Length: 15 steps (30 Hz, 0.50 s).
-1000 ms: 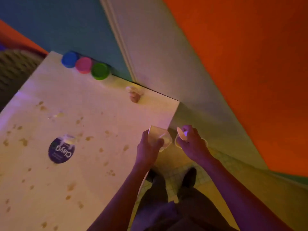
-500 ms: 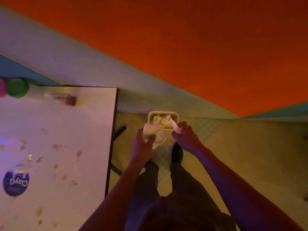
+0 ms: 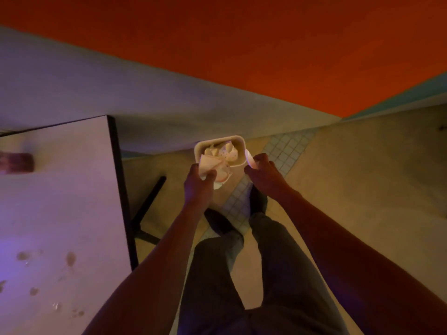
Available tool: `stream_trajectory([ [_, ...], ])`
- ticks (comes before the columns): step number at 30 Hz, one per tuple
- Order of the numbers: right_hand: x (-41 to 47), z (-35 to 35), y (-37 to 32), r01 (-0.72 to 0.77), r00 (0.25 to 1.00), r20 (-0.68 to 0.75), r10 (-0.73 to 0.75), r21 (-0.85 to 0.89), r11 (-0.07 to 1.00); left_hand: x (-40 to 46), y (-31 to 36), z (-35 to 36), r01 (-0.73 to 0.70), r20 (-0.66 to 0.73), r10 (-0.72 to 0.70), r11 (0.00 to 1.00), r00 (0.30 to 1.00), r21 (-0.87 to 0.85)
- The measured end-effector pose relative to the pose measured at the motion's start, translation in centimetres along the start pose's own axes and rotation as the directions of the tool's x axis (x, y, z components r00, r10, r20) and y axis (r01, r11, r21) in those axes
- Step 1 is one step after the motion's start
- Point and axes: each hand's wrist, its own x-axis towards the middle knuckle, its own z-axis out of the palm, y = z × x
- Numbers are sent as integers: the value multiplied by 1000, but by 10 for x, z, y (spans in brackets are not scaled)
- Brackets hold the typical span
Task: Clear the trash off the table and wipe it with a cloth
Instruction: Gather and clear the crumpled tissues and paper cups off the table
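Observation:
A small cream bin stands on the floor right of the table, with pale crumpled trash inside. My left hand grips a paper cup with crumpled paper at the bin's near left rim. My right hand pinches a small pale lid-like piece beside the bin's right rim. The white table on the left carries brown stains and droplets.
A blurred brownish object lies at the table's far left. The table's dark edge and leg stand just left of my legs and shoes. An orange wall and pale baseboard run behind the bin. Tiled floor lies underfoot.
I turned from the table to the bin. Both hands, still holding the trash, moved over to the bin's rim; the table slid left in view.

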Motion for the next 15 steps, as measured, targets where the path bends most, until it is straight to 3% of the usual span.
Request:
stream_trajectory([
  [15, 233, 124, 46, 121, 992, 34, -118, -145, 982, 218, -140, 96, -3, -29, 4, 1000, 1000, 23],
])
